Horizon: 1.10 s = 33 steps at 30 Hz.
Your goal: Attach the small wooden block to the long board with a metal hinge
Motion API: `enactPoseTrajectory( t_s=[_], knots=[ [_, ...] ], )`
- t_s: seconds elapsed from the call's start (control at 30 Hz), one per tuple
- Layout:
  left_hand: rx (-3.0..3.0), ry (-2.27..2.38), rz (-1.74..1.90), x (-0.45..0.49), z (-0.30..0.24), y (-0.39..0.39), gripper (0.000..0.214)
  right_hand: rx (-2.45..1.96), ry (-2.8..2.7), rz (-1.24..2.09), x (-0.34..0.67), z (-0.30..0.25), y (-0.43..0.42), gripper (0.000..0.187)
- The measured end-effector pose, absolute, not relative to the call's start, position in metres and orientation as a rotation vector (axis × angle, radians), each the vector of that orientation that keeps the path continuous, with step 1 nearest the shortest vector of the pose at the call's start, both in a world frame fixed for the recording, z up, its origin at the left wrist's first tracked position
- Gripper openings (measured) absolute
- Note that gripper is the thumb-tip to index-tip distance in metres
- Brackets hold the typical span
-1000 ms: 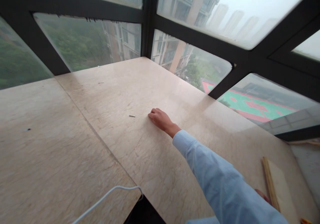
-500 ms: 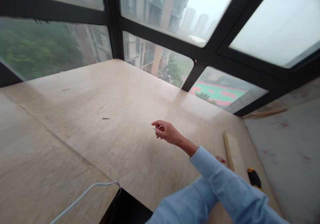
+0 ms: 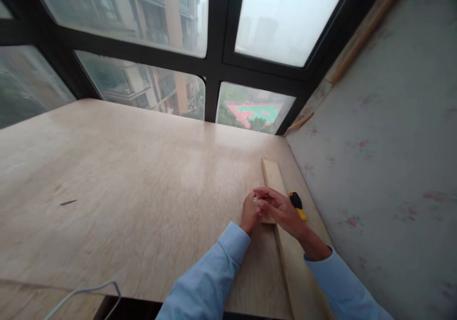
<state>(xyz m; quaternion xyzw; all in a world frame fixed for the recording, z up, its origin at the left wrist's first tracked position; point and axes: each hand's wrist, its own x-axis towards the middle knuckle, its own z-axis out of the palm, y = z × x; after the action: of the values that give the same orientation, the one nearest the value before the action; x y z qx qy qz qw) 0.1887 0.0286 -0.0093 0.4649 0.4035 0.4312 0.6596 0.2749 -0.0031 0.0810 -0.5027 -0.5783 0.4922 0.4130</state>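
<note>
Thin pale piece (image 3: 254, 200) pinched by right hand (image 3: 280, 209) over wooden boards (image 3: 273, 170); dark sliver (image 3: 68, 202) left unlifted on ledge (image 3: 160, 177); grip of left hand (image 3: 249, 212) cannot be discerned.

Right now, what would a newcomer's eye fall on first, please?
First, the left hand and right hand, meeting at the boards, right of centre, with a thin shiny piece between them. Next, the black-and-yellow tool near the wall, and the pink-and-green court beyond the window. A dark, nail-like piece lies at left on the surface.
</note>
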Motion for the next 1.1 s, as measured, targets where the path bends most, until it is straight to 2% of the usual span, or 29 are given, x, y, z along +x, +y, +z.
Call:
enactPoseTrajectory(
  t_s=[0.13, 0.2, 0.47, 0.67, 1.1],
  knots=[
    [1.0, 1.066, 0.931, 0.19, -0.011, 0.03, 0.05, -1.373, -1.238, 0.993, 0.327, 0.06, -0.011, 0.038],
    [0.968, 1.086, 0.913, 0.189, -0.011, 0.03, 0.054, -1.421, -1.228, 0.912, 0.342, 0.051, -0.013, 0.04],
    [0.89, 1.052, 0.888, 0.185, 0.003, 0.028, 0.058, -1.507, -1.458, 0.687, 0.346, 0.035, -0.009, 0.031],
    [0.889, 1.099, 0.867, 0.184, 0.01, 0.028, 0.057, -1.442, -1.551, 0.638, 0.345, 0.024, -0.004, 0.027],
    [0.905, 1.095, 0.821, 0.183, 0.008, 0.03, 0.062, -1.385, -1.611, 0.552, 0.344, 0.027, -0.013, 0.038]
  ],
)
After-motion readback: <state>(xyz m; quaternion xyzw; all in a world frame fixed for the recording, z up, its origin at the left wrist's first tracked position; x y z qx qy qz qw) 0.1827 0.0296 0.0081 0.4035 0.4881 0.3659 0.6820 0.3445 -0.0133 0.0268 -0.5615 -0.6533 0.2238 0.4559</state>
